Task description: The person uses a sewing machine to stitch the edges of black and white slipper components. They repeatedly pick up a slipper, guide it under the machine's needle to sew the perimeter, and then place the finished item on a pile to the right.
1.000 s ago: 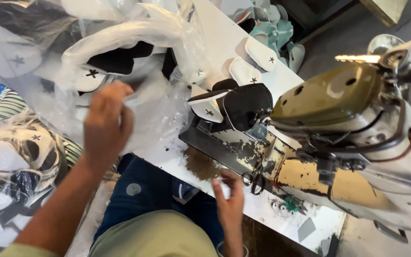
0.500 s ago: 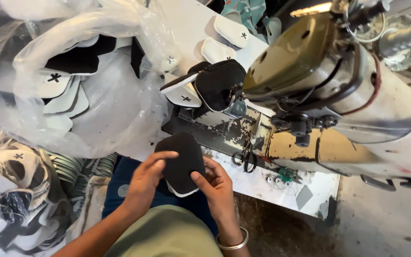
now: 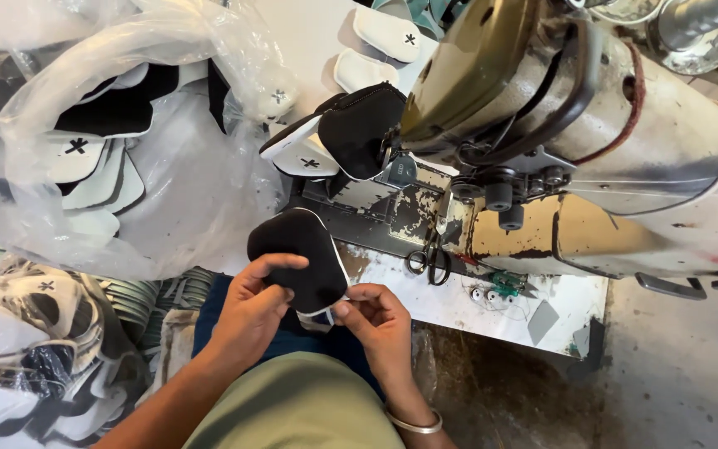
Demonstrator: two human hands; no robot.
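Both hands hold one black padded piece (image 3: 299, 259) over the lap, just in front of the table (image 3: 492, 309) edge. Left hand (image 3: 253, 309) has its grip closed on the piece's left side; right hand (image 3: 376, 320) pinches the lower corner. Risk: the light pinch slips and the piece drops, or it snags on the scissors (image 3: 430, 259) near the sewing machine (image 3: 575, 125).

Padded fabric piece (image 3: 299, 258): black face, white edge. Stacked pieces in the clear plastic bag (image 3: 168, 208): white and black, several white ones bearing a black cross mark. Sewing machine (image 3: 592, 158): cream body, olive-green head, chipped paint with rust-brown patches. Bench (image 3: 492, 312): white. Scissors (image 3: 430, 258): black. Bangle (image 3: 415, 424): silver.
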